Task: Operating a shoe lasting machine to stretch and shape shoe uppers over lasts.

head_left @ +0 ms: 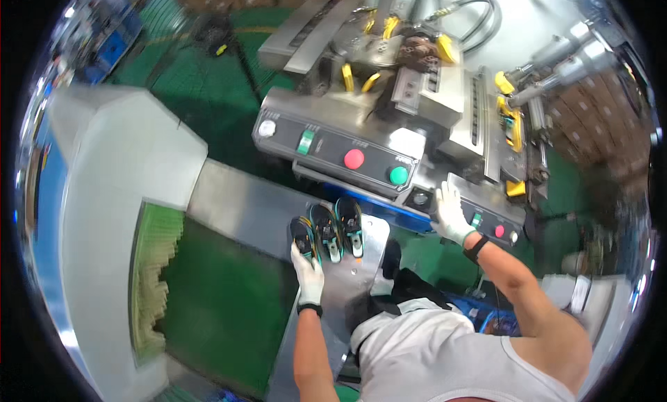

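Three dark shoes with teal trim (328,230) lie side by side on the steel surface (236,207), at about ten o'clock from my body. My gloved left hand (308,273) grips the nearest one's heel (fingers partly hidden). At two o'clock, my right hand (450,213) rests open on the machine's control panel (333,148); its upper parts blur.

Bright, even overhead light; soft glare on the grey metal machine housing (417,89). Motion blur smearing the top and right rim. Strong fisheye bending, black corners.
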{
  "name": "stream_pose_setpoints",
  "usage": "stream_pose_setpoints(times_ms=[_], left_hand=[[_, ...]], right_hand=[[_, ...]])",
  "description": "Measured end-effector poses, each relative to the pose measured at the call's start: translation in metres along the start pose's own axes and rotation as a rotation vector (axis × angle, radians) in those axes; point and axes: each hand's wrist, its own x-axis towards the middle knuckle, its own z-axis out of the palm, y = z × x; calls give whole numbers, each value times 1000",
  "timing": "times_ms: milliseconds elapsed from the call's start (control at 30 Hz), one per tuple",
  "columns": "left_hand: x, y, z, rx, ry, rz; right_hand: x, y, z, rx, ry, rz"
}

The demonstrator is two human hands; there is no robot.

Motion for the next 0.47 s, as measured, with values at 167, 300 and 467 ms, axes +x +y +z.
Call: stream_pose_setpoints(times_ms=[167, 300, 467], left_hand=[[-3, -12, -12, -74, -114, -33], [-27, -10, -44, -225, -163, -146], [-76, -127, -31, -118, -89, -133]], right_hand=[[-27, -53, -22, 281, 110, -88], [-57, -100, 9, 476, -6, -57], [-76, -106, 26, 450, -431, 110]])
